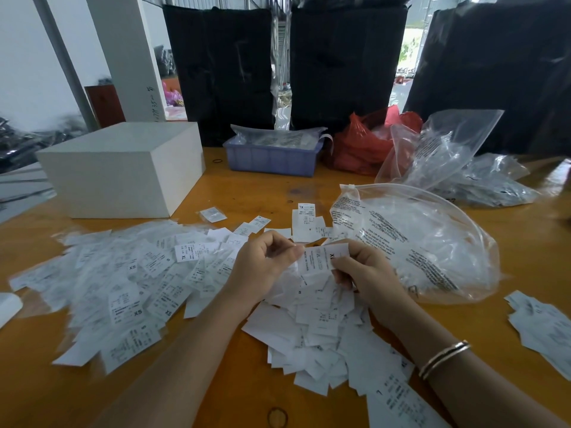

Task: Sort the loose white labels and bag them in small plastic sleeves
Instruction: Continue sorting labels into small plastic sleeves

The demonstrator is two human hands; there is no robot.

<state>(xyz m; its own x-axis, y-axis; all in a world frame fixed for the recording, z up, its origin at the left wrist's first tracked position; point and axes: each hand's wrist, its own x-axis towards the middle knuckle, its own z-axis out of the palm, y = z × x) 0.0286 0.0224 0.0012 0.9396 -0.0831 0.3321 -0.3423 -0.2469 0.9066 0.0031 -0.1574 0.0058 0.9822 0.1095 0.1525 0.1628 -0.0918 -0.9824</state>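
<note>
Bare forearms, two thin metal bangles [444, 358] round the right wrist

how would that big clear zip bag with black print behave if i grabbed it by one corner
The big clear zip-top plastic bag with black print would probably sag and fold, since its film already lies crumpled. It looks light, holding little visible content. It may slide easily on the smooth orange wooden table, perhaps dragging the loose white paper labels by its edge.

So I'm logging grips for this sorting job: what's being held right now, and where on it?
An XL label, pinched between both hands: the left hand at its left edge, the right hand at its right side.
</note>
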